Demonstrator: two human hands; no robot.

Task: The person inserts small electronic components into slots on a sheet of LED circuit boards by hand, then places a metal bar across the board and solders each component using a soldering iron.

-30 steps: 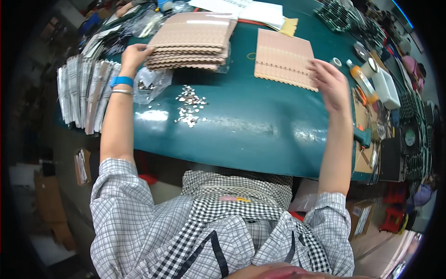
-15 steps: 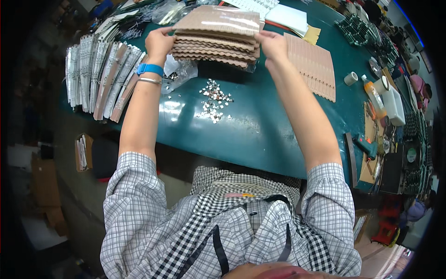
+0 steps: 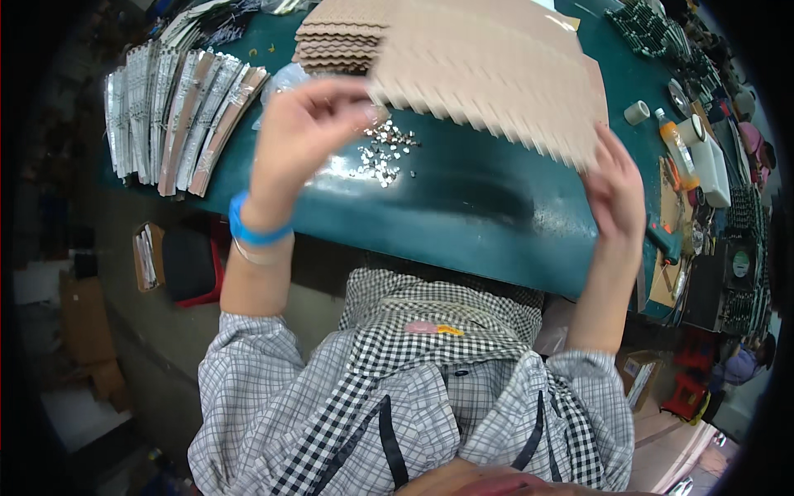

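Overhead, left hand (image 3: 302,132) and right hand (image 3: 614,186) gripping ridged tan corrugated sheet (image 3: 496,74), glossy teal table (image 3: 463,223)

Your sheet (image 3: 496,74) hangs above the table (image 3: 463,215).
Loose metal bits (image 3: 382,153) lie beneath; packets (image 3: 178,116) left, stack (image 3: 339,41) behind.

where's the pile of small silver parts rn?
Head view: the pile of small silver parts lies loose on the green table, left of centre, below the stack of corrugated cardboard sheets and just right of the raised left hand.
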